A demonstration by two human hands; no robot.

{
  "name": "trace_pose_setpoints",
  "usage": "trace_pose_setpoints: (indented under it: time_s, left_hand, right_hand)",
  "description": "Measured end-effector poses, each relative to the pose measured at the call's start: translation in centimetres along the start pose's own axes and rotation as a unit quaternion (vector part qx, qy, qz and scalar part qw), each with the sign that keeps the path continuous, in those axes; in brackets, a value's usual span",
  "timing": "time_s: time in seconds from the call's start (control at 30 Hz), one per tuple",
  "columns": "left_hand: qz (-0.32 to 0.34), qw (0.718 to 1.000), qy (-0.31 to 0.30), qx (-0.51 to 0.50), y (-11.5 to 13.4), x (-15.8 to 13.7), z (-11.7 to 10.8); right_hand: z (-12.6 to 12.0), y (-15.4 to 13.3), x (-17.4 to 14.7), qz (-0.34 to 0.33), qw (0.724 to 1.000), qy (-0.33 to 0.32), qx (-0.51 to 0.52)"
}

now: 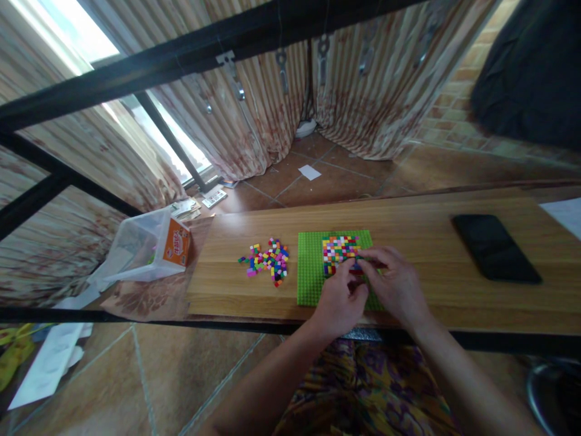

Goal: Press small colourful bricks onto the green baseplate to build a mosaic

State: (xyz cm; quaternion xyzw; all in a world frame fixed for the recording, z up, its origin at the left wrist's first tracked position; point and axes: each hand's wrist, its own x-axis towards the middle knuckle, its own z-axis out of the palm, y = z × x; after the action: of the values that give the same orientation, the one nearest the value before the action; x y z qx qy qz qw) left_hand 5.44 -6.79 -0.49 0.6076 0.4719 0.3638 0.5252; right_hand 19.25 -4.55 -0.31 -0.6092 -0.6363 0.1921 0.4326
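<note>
A green studded baseplate (310, 271) lies on the wooden board (408, 230). A patch of small many-coloured bricks (339, 248) covers its upper right part. My left hand (339, 300) and my right hand (394, 284) meet at the lower edge of that patch, fingertips pinched together over the bricks. Whether a brick sits between the fingers is hidden. A loose heap of small coloured bricks (269, 259) lies on the board left of the baseplate.
A black phone (495, 247) lies on the board at the right. A clear plastic tub with an orange label (152, 245) lies tipped on its side at the left. A black metal frame (181, 60) crosses overhead. Curtains and tiled floor lie behind.
</note>
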Motion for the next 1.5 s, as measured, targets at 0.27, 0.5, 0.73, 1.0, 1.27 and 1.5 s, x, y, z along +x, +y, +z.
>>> trace_pose_setpoints:
  time_s: [0.27, 0.5, 0.73, 1.0, 1.27, 1.5]
  left_hand:
    - [0.004, 1.000, 0.001, 0.023, -0.2, -0.1, 0.0]
    - [0.007, 1.000, 0.003, 0.026, -0.2, -0.1, 0.1]
    - [0.018, 0.999, 0.005, 0.031, -0.3, 0.0, 0.3]
    - [0.026, 0.998, 0.006, 0.057, -0.6, 0.0, 0.5]
    - [0.045, 0.994, 0.017, 0.093, -0.8, -2.3, -0.2]
    - [0.012, 0.956, 0.220, 0.192, -2.7, -5.6, -7.3]
  right_hand:
    - [0.7, 0.3, -0.3, 0.131, 0.986, 0.016, 0.102]
    - [1.5, 0.2, 0.3, 0.174, 0.973, 0.048, 0.141]
    - [1.9, 0.2, 0.4, 0.185, 0.968, 0.058, 0.158]
    - [1.6, -0.4, 0.6, 0.211, 0.959, 0.056, 0.180]
    - [1.6, 1.3, -0.3, 0.190, 0.965, 0.060, 0.172]
    - [0.6, 2.0, -1.7, 0.163, 0.977, 0.088, 0.109]
